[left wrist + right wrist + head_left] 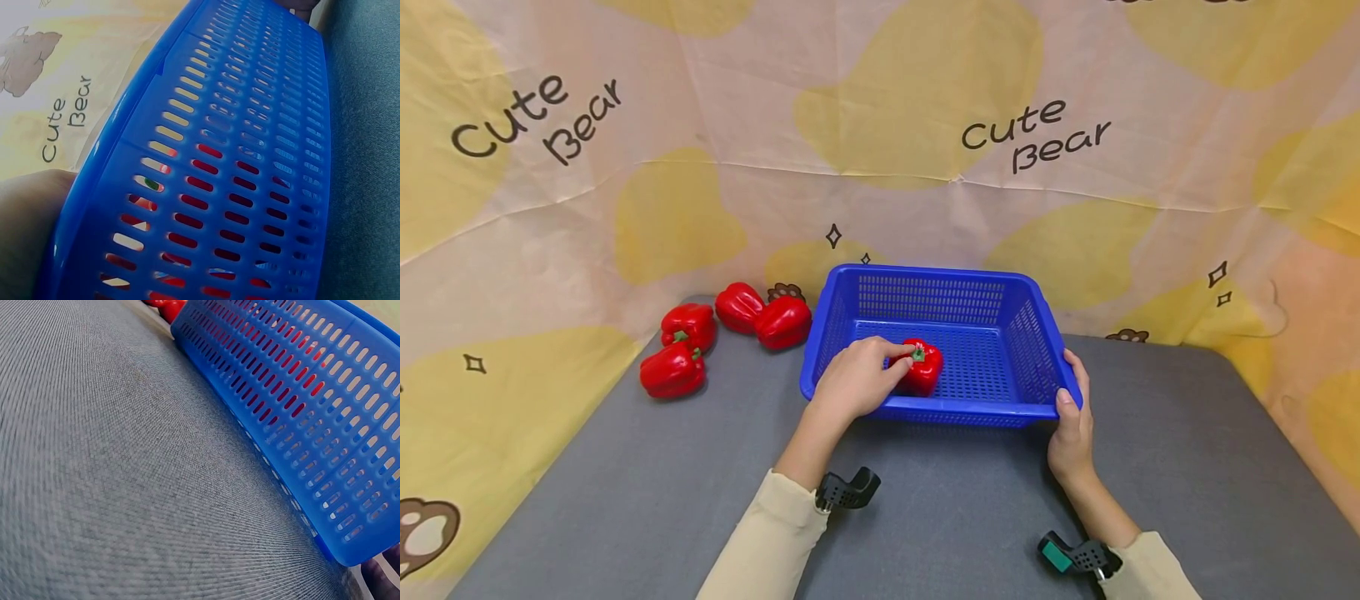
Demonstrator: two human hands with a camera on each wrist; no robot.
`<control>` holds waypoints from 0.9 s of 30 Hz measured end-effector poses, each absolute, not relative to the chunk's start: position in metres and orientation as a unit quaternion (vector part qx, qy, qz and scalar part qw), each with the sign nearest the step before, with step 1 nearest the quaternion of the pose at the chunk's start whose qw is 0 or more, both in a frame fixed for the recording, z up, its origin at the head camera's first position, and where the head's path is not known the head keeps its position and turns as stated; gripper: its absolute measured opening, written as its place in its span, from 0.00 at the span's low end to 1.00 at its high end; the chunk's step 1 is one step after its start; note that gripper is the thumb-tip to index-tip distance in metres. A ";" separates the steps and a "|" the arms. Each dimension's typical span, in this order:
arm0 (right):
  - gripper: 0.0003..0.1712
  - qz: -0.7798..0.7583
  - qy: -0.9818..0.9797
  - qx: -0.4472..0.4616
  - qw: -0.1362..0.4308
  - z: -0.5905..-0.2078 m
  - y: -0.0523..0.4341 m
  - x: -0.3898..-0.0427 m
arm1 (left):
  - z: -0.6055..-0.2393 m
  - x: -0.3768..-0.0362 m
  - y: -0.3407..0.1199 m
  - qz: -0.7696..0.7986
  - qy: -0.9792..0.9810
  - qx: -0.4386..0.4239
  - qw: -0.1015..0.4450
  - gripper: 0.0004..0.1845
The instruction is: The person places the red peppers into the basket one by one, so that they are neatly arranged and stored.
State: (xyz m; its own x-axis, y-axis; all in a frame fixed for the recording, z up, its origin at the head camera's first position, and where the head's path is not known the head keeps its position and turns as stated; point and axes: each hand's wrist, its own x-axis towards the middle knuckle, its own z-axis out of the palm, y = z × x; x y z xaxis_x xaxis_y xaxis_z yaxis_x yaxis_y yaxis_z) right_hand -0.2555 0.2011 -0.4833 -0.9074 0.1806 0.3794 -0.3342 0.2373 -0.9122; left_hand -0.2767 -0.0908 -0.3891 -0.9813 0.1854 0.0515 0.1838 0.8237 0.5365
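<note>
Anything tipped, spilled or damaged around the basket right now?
Nothing stands out. The blue basket sits flat on the grey table, the right hand at its corner. The left hand holds one red pepper inside; four peppers lie intact outside.

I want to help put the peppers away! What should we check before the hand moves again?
1. Pepper is inside the blue basket, near its front wall: ok.
2. Left hand has hold of that pepper, fingers around it by the green stem: ok.
3. Right hand holds the basket's front right corner steady: ok.
4. Pepper is resting on the basket floor: cannot tell.
5. Four more peppers wait on the gray mat, left of the basket: ok.
</note>
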 end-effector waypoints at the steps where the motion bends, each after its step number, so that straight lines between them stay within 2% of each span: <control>1: 0.34 0.615 -0.759 0.049 0.207 -0.483 0.201 -0.256 | -0.389 -0.277 -0.091 0.281 0.955 0.096 0.002 0.20; 27: 0.33 0.615 -0.761 0.045 0.204 -0.482 0.201 -0.255 | -0.390 -0.278 -0.091 0.278 0.955 0.099 -0.001 0.22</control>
